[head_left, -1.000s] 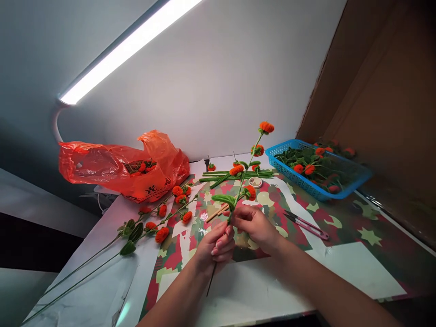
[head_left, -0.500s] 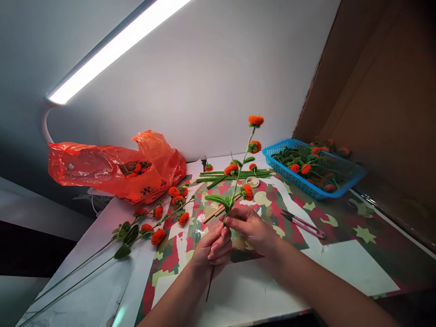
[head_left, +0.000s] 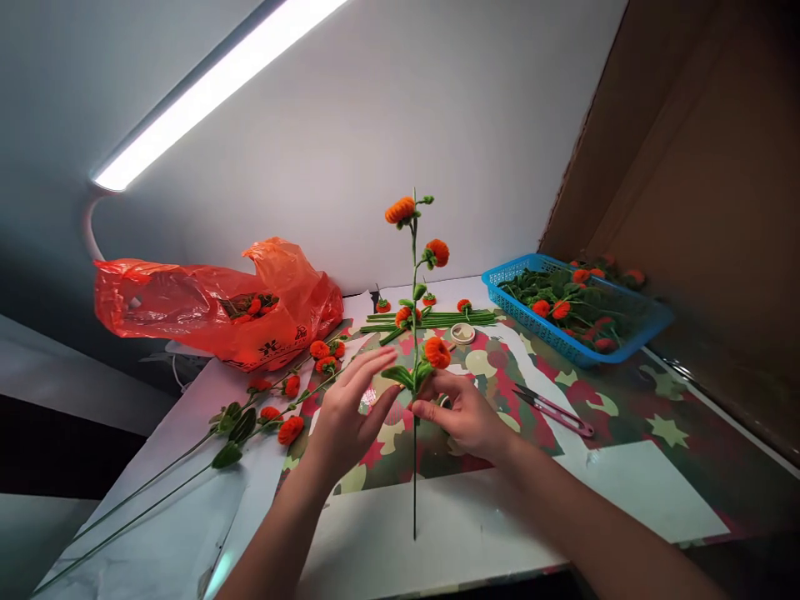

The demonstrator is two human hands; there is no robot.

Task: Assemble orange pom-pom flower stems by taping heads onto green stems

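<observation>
An artificial flower stem [head_left: 414, 275] with several fuzzy orange blooms and green leaves stands nearly upright in front of me. My right hand [head_left: 466, 414] pinches it just below the lowest leaves, and its bare lower end hangs down over the white strip of the table. To the left of the stem is my left hand [head_left: 353, 408], with its fingers stretched out and apart, holding nothing. The fingertips come close to a low leaf [head_left: 398, 377]; whether they touch it I cannot tell.
Finished-looking flower stems [head_left: 237, 429] lie at left beside a red plastic bag [head_left: 281, 312]. Green rods [head_left: 462, 319] and a tape roll [head_left: 463, 333] lie behind. At right are pink-handled scissors [head_left: 556, 410] and a blue basket [head_left: 584, 354] of flowers and leaves.
My left hand has let go of the stem and opened to its left. The stem has swung from a rightward lean to upright and turned, with my right hand keeping hold.
</observation>
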